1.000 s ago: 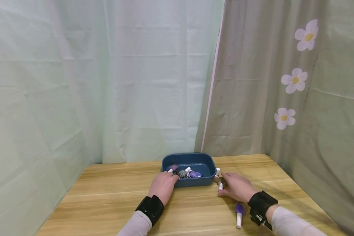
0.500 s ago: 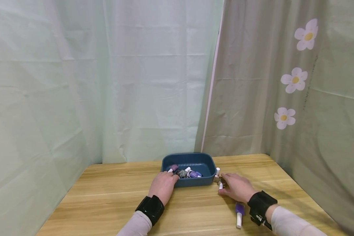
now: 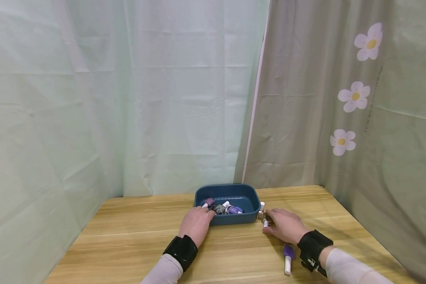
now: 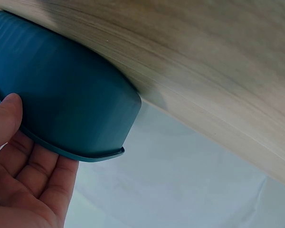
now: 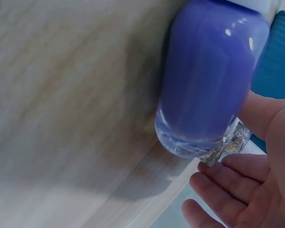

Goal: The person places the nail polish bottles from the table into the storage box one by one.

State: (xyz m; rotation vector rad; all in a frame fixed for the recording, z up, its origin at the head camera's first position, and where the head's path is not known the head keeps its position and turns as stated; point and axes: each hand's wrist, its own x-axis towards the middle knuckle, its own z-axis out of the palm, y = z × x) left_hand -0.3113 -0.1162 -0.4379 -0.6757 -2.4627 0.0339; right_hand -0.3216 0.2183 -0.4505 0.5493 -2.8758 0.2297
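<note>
My left hand [image 3: 196,223] grips the near left rim of a dark blue plastic bin [image 3: 234,220]. In the left wrist view the thumb lies on the bin's outer wall and the fingers are over the rim. Beside the bin's right end, my right hand [image 3: 285,225] pinches a glittery nail polish bottle [image 3: 266,223] with a white cap, partly hidden by the fingers. A second nail polish bottle [image 3: 261,206] stands upright between it and the bin. Nearer the front lies a purple nail polish bottle [image 3: 288,260], large in the right wrist view [image 5: 209,76].
Inside the bin lie several nail polish bottles, among them a mauve one [image 3: 209,201], a dark glittery one [image 3: 219,209] and a purple one [image 3: 233,210]. The wooden table [image 3: 127,232] meets curtains [image 3: 184,118] at its back and sides.
Almost nothing differs. My right hand shifts very slightly about the glittery bottle, while the left hand and the bin stay in place.
</note>
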